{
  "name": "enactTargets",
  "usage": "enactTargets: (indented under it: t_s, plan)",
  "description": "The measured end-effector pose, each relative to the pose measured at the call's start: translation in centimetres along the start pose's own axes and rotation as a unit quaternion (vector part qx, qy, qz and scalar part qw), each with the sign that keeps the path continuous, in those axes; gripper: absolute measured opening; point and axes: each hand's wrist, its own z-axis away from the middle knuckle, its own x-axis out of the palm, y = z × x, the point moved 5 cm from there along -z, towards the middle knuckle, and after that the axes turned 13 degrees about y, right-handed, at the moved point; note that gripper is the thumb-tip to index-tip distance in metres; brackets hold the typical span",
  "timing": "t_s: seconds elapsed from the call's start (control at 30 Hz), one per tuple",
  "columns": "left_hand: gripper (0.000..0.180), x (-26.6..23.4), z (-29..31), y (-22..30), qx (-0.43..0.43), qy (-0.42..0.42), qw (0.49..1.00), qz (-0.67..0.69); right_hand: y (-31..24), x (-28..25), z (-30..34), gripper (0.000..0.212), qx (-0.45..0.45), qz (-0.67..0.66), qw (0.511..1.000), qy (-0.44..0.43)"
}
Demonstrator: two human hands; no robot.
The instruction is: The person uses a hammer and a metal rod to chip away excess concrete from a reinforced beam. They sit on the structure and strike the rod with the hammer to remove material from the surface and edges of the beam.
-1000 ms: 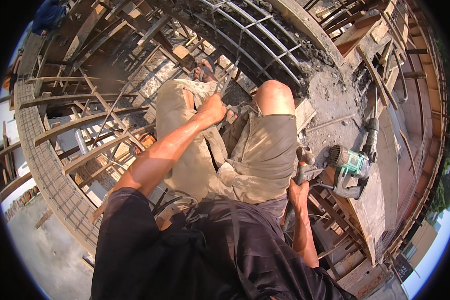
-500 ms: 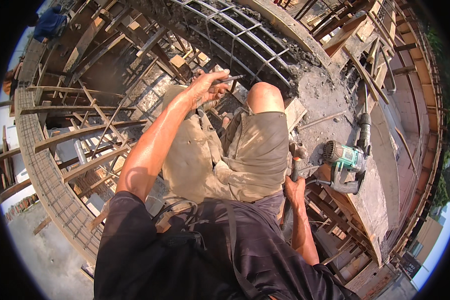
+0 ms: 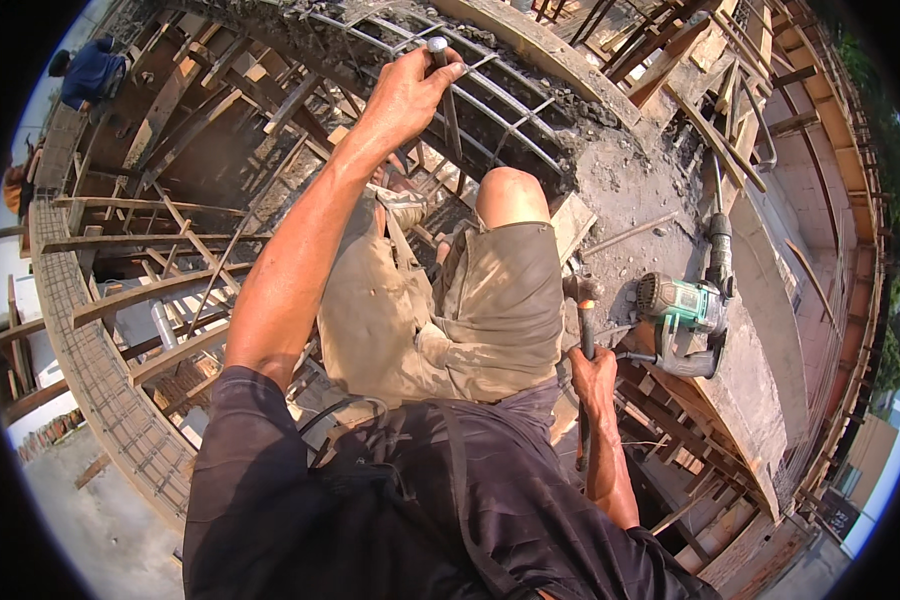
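Note:
My left hand (image 3: 408, 96) is stretched far forward, its thumb and fingers closed round a steel chisel (image 3: 451, 122). The chisel stands nearly upright with its round struck end on top. Its lower end comes down beside the steel rebar (image 3: 515, 127) of an open beam; whether it touches anything, I cannot tell. By my right thigh, my right hand (image 3: 594, 376) grips the dark handle of a hammer (image 3: 586, 325). The hammer's head (image 3: 582, 289) points forward, above the fist.
A green demolition hammer (image 3: 692, 306) lies on the rough concrete (image 3: 625, 195) at my right, its bit pointing forward. Timber props (image 3: 160, 243) fill the drop at left, beside a curved rebar strip (image 3: 100, 350). Another person in blue (image 3: 92, 75) is at the far left.
My left hand has moved forward to the rebar, and the chisel has turned from lying sideways to nearly upright. My right hand still holds the hammer, barely shifted.

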Motion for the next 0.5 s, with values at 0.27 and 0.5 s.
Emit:
enactTargets:
  t_s: [0.27, 0.5]
  plan:
    - [0.022, -1.1, -1.8, 2.9, 0.067, -0.013, 0.998, 0.012, -4.9, -3.5, 0.3, 0.034, -0.032, -0.032, 0.999, 0.016]
    - [0.021, 3.4, -0.8, -2.1, 0.029, 0.051, 0.998, -0.006, -11.3, -6.1, 0.4, 0.036, -0.079, -0.076, 0.994, 0.017]
